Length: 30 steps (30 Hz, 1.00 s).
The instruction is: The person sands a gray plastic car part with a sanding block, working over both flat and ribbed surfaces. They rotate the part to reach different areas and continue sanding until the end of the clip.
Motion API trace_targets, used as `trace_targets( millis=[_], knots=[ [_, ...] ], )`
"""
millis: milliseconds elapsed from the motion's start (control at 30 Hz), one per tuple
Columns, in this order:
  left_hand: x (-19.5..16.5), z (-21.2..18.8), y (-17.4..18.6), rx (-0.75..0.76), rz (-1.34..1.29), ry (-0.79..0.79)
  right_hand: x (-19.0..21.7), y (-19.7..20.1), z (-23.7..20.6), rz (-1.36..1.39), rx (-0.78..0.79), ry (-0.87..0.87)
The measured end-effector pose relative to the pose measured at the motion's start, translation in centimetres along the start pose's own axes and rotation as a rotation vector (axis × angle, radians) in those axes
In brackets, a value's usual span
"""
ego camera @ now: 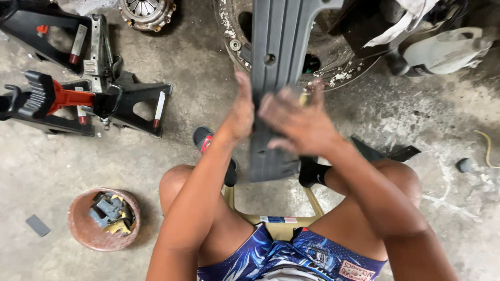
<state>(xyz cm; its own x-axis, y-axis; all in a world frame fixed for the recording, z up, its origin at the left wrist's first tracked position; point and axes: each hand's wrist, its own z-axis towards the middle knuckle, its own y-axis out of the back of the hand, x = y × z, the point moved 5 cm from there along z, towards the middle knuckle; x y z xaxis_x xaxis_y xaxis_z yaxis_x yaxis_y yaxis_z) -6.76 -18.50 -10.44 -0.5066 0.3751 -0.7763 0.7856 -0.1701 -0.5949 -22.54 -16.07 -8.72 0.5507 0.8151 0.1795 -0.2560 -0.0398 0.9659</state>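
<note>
Stained grey concrete floor [198,78], flat daylight. Black jack stands [140,104] upper left, pink bucket [86,229] of parts lower left, yellow stool [276,218] at bottom centre.

Both hands, left hand [242,106] and right hand [297,122], clasp a grey plastic panel [276,47].

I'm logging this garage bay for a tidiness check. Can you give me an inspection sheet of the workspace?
Surface: stained concrete floor.
Job's things: long grey plastic panel, upright between the knees.
Clutter: black jack stands, round bowl of small parts, metal disc.
Grippers: left hand against the panel's edge; right hand over its face.
Cables: yellow cord.
Surroundings: wheel rim, low stool.
</note>
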Motion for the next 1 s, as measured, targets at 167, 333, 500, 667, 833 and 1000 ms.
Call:
trace_targets(
  millis=[167, 333, 500, 667, 833, 1000],
  knots=[
    [0.8, 0.8, -1.0, 0.179, -0.169, -0.052, -0.8, 2.3, 1.9, 0.219, -0.187, -0.189],
    [0.2, 1.1, 2.1, -0.067, -0.346, -0.037, 6.2, 0.3, 2.3, 0.382, 0.014, 0.006],
    [-2.4, 0.5, 2.5, -0.208, -0.429, -0.208, 5.8, -0.3, 1.4, 0.337, 0.096, 0.015],
    [-9.4, -0.3, 4.1, 0.035, -0.478, -0.636, 7.6, -1.2, 0.7, 0.35, 0.06, -0.126],
    [-10.9, -1.7, 4.5, 0.009, -0.521, -0.732, 8.0, -1.9, 1.5, 0.396, 0.0, -0.288],
    [-5.9, -0.9, -0.1, -0.076, -0.23, -0.629, 7.6, -1.9, 3.2, 0.488, -0.16, -0.175]
  ],
)
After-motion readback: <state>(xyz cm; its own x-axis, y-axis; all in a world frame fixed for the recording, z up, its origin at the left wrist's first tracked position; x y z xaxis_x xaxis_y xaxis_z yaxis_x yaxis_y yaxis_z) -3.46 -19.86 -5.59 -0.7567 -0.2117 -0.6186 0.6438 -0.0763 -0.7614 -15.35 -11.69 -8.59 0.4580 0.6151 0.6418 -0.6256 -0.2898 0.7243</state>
